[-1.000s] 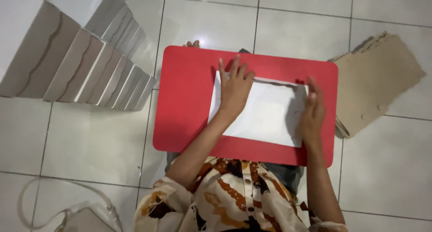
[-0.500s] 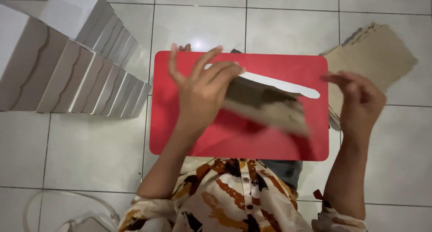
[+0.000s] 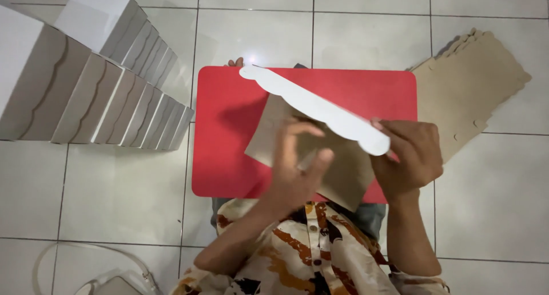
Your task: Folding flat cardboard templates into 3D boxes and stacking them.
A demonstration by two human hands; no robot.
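A red board [image 3: 229, 129] lies across the middle of the frame on a white tiled floor [image 3: 114, 192]. Rows of folded white boxes [image 3: 86, 89] fill the upper left. A stack of flat brown cardboard sheets [image 3: 474, 83] sits at upper right. A clear plastic loop [image 3: 86, 260] curls at lower left.

Red board [image 3: 229, 135], brown card [image 3: 337, 175] with white scalloped flap [image 3: 320, 109], brown stack [image 3: 474, 83] right, white-grey boxes [image 3: 86, 95] left, orange-patterned shirt [image 3: 309, 255].
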